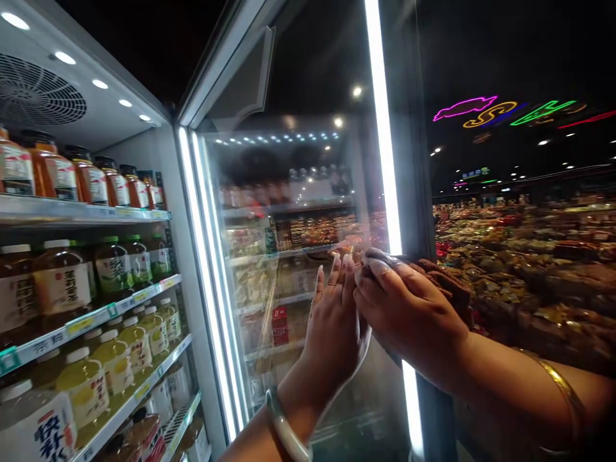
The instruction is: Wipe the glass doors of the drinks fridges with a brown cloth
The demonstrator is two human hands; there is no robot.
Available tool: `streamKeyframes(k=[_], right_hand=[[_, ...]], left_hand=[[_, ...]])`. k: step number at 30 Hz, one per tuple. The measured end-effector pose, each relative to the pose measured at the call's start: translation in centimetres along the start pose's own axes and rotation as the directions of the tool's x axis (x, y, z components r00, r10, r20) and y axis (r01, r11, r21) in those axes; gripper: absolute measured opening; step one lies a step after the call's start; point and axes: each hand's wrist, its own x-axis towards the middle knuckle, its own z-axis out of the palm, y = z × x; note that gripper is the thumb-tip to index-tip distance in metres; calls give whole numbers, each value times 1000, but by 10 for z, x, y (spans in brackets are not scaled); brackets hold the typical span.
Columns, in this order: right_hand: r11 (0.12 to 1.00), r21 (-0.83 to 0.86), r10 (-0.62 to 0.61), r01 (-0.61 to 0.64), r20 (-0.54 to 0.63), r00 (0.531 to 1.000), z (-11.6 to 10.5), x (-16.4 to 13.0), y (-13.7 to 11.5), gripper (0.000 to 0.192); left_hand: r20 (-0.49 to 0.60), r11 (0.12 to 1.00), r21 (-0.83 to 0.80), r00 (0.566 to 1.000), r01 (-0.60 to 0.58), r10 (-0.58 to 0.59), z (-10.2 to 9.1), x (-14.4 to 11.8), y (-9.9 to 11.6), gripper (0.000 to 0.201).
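My left hand (334, 324) has its fingers stretched upward, close to or against the glass door (298, 231); contact is hard to tell. It wears a pale bangle (285, 428). My right hand (409, 298) overlaps it beside the door's bright edge strip (384, 128), fingers bent and pressed together around a brown cloth (447, 285). Part of the cloth hangs out behind the knuckles, and the rest is hidden. A gold bangle (561, 378) circles the right wrist. The door stands swung open from the lit drinks cooler.
Cooler shelves (91, 321) at the left carry rows of bottles, including dark-capped orange bottles (60, 170) on top and yellow drinks (86, 385) lower down. A vent grille (41, 90) is overhead. Beyond the door, blurred goods (524, 269) and neon signs (491, 115) show.
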Motion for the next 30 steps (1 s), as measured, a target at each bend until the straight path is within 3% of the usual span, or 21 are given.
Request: streamKeyframes(k=[2, 5, 9, 12, 15, 19, 22, 27, 30], right_hand=[[999, -31, 21, -19, 59, 998, 11, -6, -14, 35], [996, 77, 31, -41, 139, 990, 31, -11, -26, 28], [999, 49, 10, -22, 225, 974, 52, 17, 3, 18], [992, -17, 125, -125, 223, 967, 65, 53, 33, 24], [963, -52, 269, -264, 133, 954, 77, 67, 41, 30], [980, -110, 185, -168, 165, 969, 71, 46, 47, 41], [973, -164, 196, -162, 222, 955, 59, 47, 70, 38], [915, -220, 374, -339, 139, 917, 72, 89, 89, 38], [927, -223, 336, -300, 143, 931, 75, 85, 81, 37]], left_hand=[[20, 999, -22, 1000, -23, 24, 14, -3, -11, 94], [48, 998, -49, 998, -31, 34, 39, -12, -27, 93], [-6, 995, -91, 999, -42, 41, 57, 6, -49, 85], [-110, 988, -151, 994, -13, -4, 57, 45, -63, 76], [-171, 978, -206, 985, -3, -33, 53, 78, -75, 72], [-162, 967, -222, 982, -129, 94, 49, 93, -88, 78], [-180, 952, -229, 970, -204, 164, 44, 114, -92, 74], [-221, 972, -213, 974, -101, 52, 36, 170, -92, 67], [-222, 981, -183, 975, -59, 17, 38, 179, -99, 67]])
